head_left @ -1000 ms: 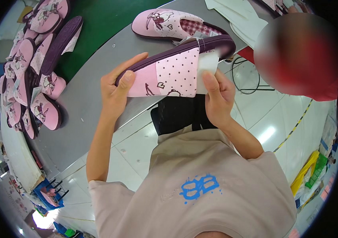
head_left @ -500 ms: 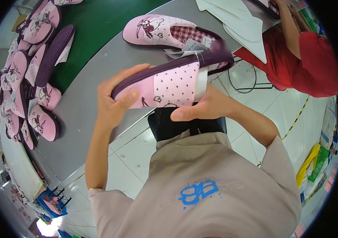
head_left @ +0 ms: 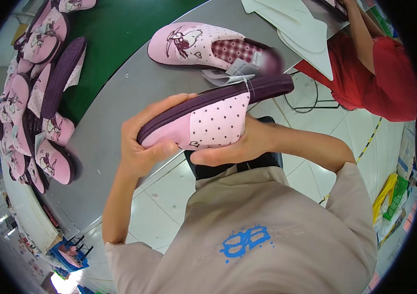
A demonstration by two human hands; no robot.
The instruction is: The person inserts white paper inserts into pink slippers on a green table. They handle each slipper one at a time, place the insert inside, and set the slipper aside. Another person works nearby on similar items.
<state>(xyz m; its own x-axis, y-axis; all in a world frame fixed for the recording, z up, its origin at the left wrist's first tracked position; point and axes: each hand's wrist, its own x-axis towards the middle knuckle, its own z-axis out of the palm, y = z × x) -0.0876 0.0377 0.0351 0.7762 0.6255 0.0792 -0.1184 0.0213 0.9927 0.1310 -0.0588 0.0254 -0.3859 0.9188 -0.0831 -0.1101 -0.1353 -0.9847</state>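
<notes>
I hold a pink slipper (head_left: 208, 125) with dark dots and a purple sole on its side, above the front edge of the grey table (head_left: 105, 122). My left hand (head_left: 145, 142) wraps the toe end. My right hand (head_left: 233, 147) supports it from below, the thumb under the dotted upper. White paper tags (head_left: 230, 73) hang at its heel end. A second pink slipper (head_left: 198, 44) with a checked lining lies on the table just beyond.
A heap of pink and purple slippers (head_left: 37, 108) lines the left side, partly on a green belt (head_left: 115, 34). White cut sheets (head_left: 301, 34) lie at the back right. A person in a red top (head_left: 384, 78) works at the right. White tiled floor lies below.
The slipper has stayed in both hands. My right hand slid from gripping the heel end to cupping the slipper underneath. The camera view shifted slightly.
</notes>
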